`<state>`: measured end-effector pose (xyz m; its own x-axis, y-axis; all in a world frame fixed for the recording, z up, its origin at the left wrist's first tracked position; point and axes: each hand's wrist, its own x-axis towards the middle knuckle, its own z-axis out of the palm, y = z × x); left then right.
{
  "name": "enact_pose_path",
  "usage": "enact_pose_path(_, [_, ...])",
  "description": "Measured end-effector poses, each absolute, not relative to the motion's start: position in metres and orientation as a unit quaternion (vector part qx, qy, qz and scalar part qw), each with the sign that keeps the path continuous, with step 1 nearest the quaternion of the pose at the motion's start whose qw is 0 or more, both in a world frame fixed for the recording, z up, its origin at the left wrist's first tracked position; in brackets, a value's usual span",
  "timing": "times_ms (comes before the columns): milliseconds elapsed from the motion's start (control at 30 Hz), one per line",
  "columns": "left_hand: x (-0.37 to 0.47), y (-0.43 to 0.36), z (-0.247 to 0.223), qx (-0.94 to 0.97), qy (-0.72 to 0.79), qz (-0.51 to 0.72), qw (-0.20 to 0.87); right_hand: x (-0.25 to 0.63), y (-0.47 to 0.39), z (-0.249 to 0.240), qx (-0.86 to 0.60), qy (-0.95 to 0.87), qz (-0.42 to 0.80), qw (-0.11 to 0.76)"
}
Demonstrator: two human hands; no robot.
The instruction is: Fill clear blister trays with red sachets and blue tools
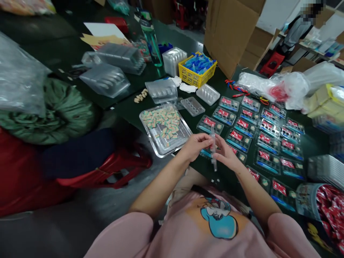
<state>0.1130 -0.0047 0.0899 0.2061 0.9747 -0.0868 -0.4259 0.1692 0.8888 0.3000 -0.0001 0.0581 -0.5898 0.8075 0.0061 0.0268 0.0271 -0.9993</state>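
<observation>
Between my two hands a clear plastic blister tray (pixel 214 163) is held upright, seen nearly edge-on. My left hand (pixel 198 145) pinches its left side with thumb and fingers. On the other side, my right hand (pixel 227 154) grips it with the fingers curled round. Just beyond and to the right lie several filled blister packs (pixel 238 137), each with a red packet, a blue stick and small pieces. Left of my hands, a metal tray (pixel 158 152) carries many small pale pieces (pixel 162 120) with green and orange edges.
A yellow basket (pixel 199 80) of blue sticks stands at the back, near a green bottle (pixel 152 39) and stacked clear trays (pixel 115 55). At right is a tub (pixel 309 200) of red packets. Left of me is a red stool (pixel 107 173). A person (pixel 294 32) is far back right.
</observation>
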Motion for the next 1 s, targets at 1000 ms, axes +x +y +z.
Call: enact_pose_path(1000, [0.101, -0.035, 0.092, 0.284, 0.403, 0.585, 0.644, 0.303, -0.024, 0.048, -0.313, -0.493, 0.719, 0.377])
